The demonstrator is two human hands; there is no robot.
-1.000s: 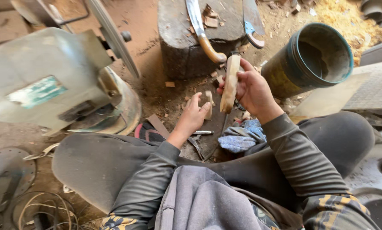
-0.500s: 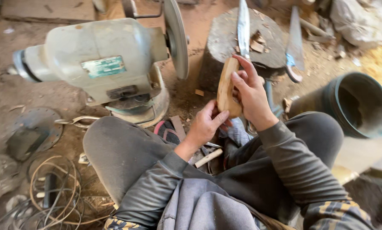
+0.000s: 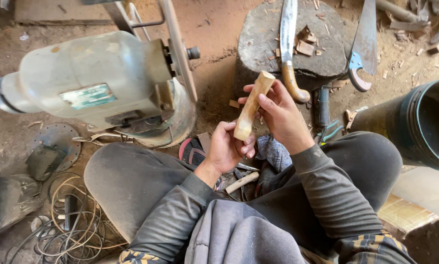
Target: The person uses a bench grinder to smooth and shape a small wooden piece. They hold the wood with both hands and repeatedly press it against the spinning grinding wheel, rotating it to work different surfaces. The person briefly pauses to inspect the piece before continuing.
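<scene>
While both hands hold the pale wooden handle (image 3: 251, 105) tilted between them, left hand (image 3: 227, 146) grip closed on its lower end, right hand (image 3: 278, 115) fingers wrapped near top; grinder wheel (image 3: 178, 46) lies left. Judgement: keep both grips firm, turn slowly, check surface evenly

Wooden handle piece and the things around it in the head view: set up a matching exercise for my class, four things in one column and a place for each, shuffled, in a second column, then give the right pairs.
Things
1. wooden handle piece
2. large knife
3. hand saw
4. black bucket

Places
A. at the right edge, beside the person's knee
B. held between the left hand and the right hand
C. leaning against the right side of the wooden block
D. lying on top of the wooden block

Pairs: 1-B, 2-D, 3-C, 4-A
</scene>
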